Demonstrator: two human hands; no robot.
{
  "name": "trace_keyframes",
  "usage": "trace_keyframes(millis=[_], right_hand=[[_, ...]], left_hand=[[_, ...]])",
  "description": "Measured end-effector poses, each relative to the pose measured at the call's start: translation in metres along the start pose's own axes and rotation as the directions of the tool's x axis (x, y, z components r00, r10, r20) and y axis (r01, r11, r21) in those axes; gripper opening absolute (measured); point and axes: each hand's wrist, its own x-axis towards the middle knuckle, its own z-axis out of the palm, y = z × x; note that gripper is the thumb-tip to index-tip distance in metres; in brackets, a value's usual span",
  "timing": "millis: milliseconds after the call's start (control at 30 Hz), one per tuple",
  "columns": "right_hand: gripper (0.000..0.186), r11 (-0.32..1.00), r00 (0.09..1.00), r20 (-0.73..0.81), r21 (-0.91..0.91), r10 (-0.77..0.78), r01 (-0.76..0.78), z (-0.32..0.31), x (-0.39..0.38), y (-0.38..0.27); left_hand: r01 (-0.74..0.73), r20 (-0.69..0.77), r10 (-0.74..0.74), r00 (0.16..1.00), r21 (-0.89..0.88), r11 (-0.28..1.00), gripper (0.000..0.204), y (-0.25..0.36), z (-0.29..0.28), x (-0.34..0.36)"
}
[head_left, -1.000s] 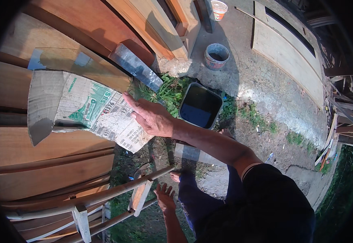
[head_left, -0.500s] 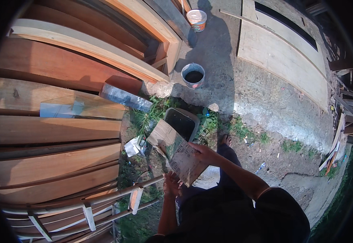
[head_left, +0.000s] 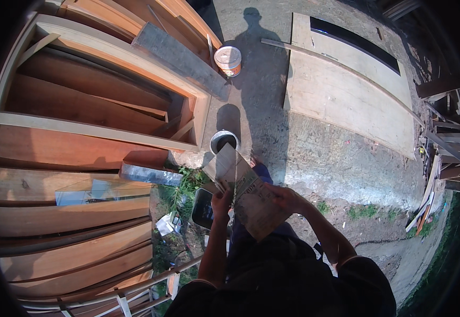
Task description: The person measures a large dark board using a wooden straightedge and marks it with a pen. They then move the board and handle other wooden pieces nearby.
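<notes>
A worn piece of cardboard point(head_left: 253, 203), brown with printing on it, is held in front of me between both hands. My left hand point(head_left: 221, 202) grips its left edge, fingers closed. My right hand point(head_left: 282, 198) has hold of its right side, with the thumb on the upper face. The far corner of the cardboard overlaps the near rim of a round bucket point(head_left: 224, 138) that is dark inside; whether they touch I cannot tell. Left of my left forearm, a rectangular tub of dark liquid point(head_left: 202, 208) is partly covered by my hand and arm.
Wooden boards point(head_left: 66, 222) and a door frame point(head_left: 103, 79) fill the left side, with glass pieces point(head_left: 90, 193) on the boards. A lidded white-and-orange bucket point(head_left: 228, 61) stands farther off. A pale plywood panel point(head_left: 346, 100) lies at right. A wooden ladder point(head_left: 177, 268) is at lower left.
I have moved forward, toward the round bucket. The cardboard has gone from beside the tub to the round bucket's near rim. My left hand has risen from below the cardboard to its left edge.
</notes>
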Motion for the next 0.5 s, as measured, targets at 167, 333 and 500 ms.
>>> trace_keyframes(millis=[167, 333, 500], right_hand=[[0.068, 1.0, 0.995, -0.1, 0.019, 0.003, -0.002, -0.09, 0.065, -0.024], [0.067, 0.962, 0.984, -0.142, 0.265, 0.108, -0.067, -0.181, 0.124, -0.058], [0.058, 0.867, 0.981, -0.152, 0.498, 0.124, -0.032, -0.259, 0.179, -0.118]], left_hand=[[0.057, 0.001, -0.06, 0.998, -0.313, 0.948, 0.033, 0.085, 0.083, 0.079], [0.211, 0.35, 0.023, 0.937, -0.617, 0.758, 0.038, 0.208, 0.148, 0.125], [0.131, 0.285, 0.054, 0.957, -0.591, 0.796, 0.023, 0.326, 0.184, 0.173]])
